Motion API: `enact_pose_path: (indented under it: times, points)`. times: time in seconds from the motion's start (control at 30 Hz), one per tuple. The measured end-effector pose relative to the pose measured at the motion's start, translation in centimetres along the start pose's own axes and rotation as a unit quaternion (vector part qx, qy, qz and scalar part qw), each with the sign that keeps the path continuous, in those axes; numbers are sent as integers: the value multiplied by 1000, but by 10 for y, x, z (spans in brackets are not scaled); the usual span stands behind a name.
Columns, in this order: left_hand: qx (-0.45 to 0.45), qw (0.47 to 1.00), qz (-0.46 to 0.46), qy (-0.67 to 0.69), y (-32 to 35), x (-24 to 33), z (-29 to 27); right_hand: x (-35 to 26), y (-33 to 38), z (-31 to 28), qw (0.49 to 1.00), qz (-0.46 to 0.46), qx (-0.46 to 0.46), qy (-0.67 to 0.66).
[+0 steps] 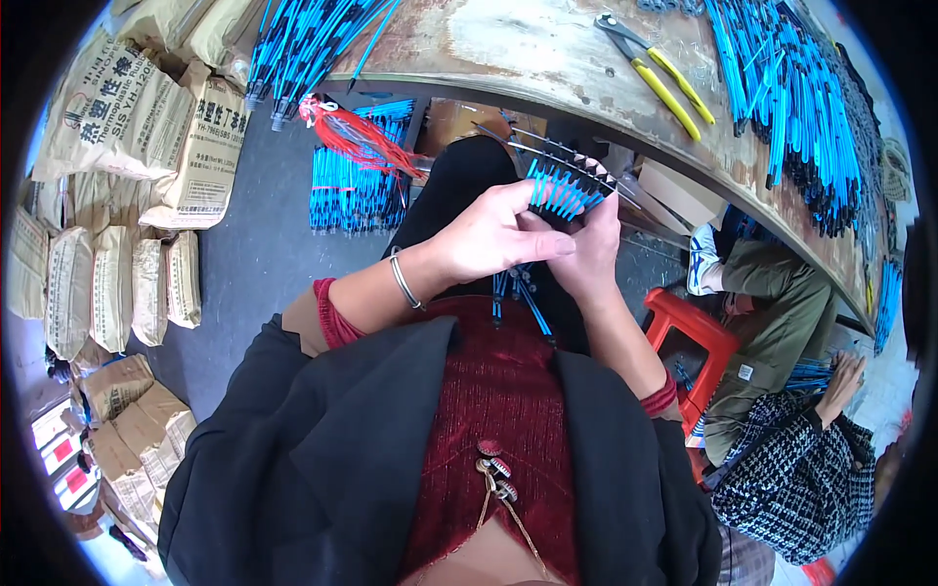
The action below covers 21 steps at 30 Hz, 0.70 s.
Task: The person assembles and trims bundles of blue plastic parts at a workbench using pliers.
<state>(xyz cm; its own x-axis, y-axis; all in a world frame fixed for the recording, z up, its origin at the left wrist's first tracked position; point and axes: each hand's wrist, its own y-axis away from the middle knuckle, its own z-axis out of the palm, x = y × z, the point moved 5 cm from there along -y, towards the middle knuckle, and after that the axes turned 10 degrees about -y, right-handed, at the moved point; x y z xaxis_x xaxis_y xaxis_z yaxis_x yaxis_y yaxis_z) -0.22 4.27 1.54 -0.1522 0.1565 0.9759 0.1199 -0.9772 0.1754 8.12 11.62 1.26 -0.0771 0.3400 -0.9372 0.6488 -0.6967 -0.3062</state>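
A fanned row of thin blue-and-black tubes [564,192] is held up in front of my lap, with dark thin rods sticking out beyond it. My left hand [493,234] grips the row from the left, its thumb lying across toward the other hand. My right hand [598,249] is closed round the right side of the row, its palm partly covered by the left thumb. Below the hands, several loose blue tubes [523,293] lie on my lap. The fingertips behind the row are hidden.
A wooden table [508,49] bears yellow-handled pliers [664,88] and blue tube bundles [796,107]. More bundles [337,195] and red strands [362,142] are left of my knee. Paper sacks [127,107] stand at left. Beside a red stool [699,332], another person sits at right.
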Motion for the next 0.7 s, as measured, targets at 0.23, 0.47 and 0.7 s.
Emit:
enact_pose_path:
  times: [0.23,0.47,0.7]
  points:
    - [157,944,187,-222,34,-5,-28,-1,3,15,999,-30,10,-2]
    - [128,970,159,-132,7,23,-53,-6,0,21,1000,5,8,0]
    - [109,989,92,-47,-10,11,-56,0,-7,31,1000,3,6,0]
